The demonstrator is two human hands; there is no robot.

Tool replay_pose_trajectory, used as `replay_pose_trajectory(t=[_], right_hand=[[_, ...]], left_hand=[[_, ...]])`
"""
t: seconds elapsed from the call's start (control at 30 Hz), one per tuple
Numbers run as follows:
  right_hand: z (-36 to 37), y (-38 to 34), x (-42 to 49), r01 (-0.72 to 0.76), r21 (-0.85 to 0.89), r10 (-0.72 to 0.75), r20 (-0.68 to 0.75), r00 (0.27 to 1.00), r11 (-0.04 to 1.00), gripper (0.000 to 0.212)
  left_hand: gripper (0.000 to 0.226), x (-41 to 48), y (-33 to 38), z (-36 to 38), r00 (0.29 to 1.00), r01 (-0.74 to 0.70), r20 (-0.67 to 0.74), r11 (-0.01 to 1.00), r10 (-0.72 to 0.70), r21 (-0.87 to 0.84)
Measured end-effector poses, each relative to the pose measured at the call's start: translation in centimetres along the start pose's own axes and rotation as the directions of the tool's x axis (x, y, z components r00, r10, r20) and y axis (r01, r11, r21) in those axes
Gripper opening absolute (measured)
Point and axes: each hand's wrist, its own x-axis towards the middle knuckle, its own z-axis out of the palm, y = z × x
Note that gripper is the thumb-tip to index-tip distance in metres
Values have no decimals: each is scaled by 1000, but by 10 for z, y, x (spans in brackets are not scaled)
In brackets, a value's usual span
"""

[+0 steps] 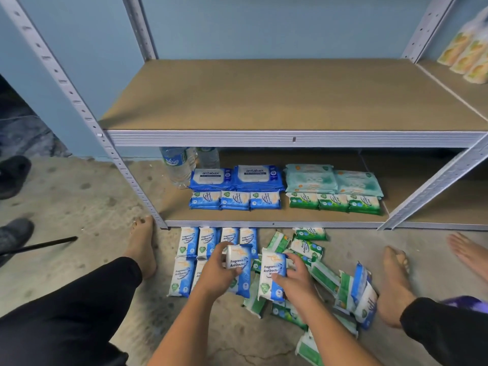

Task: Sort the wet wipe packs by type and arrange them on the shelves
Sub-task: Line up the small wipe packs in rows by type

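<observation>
Concrete floor (79, 202) in front of a metal rack is where the sorting goes on, and the person squats over it with a pack in each hand. The left hand (215, 273) has its fingers wrapped round one blue pack (239, 260), the right hand (293, 283) has its fingers closed on a second blue pack (273, 273), and both are held above the packs on the floor. Left of them lies a tidy blue row (188, 243); right of them a mixed pile (307, 248) of green and blue packs lies tumbled, some on edge. The packs look slick and soft, so a one-handed hold could slip and drop one back into the pile, undoing the sort. Blue strays buried under green ones could be missed. On the bottom shelf (290, 216), the shelved blue packs (235, 200) sit near a water bottle (179, 165); a careless push there might tip it.
</observation>
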Motion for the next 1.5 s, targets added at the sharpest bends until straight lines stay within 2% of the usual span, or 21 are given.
replay_pose_trajectory(t=[0.23, 0.4, 0.57, 0.8, 1.0, 1.17, 1.27, 1.33, 1.4, 1.5], right_hand=[[30, -21, 74, 35, -53, -38, -51, 998, 998, 48], [55, -21, 135, 24, -110, -29, -49, 998, 994, 44], [75, -9, 192, 10, -239, -35, -103, 994, 971, 41], [91, 13, 224, -6, -324, -15, -61, 998, 946, 44], [100, 20, 225, 39, -361, -99, -149, 984, 932, 44], [109, 25, 227, 31, -430, -121, -185, 975, 902, 50], [110, 21, 223, 25, -438, -137, -227, 964, 899, 52], [110, 22, 220, 23, -471, -151, -235, 960, 882, 45], [111, 22, 217, 43, -551, -187, -209, 960, 833, 37], [111, 21, 215, 50, -619, -215, -195, 957, 784, 34]], left_hand=[[60, 71, -2, -21, 994, 19, -105, 998, -13, 56], [70, 133, -15, -28, 982, 80, -183, 989, -56, 126], [73, 185, -30, -32, 977, 123, -201, 967, -77, 225], [75, 216, -59, -21, 970, 167, -221, 934, -98, 316], [75, 224, -67, -5, 968, 155, -250, 865, -35, 477], [71, 220, -66, 3, 947, 96, -294, 762, 127, 640], [55, 218, -67, 6, 945, 78, -281, 723, 165, 686], [46, 218, -66, 8, 943, 70, -279, 712, 181, 699], [45, 218, -66, 9, 938, 60, -278, 698, 205, 714], [43, 220, -71, 10, 934, 55, -276, 671, 228, 740]])
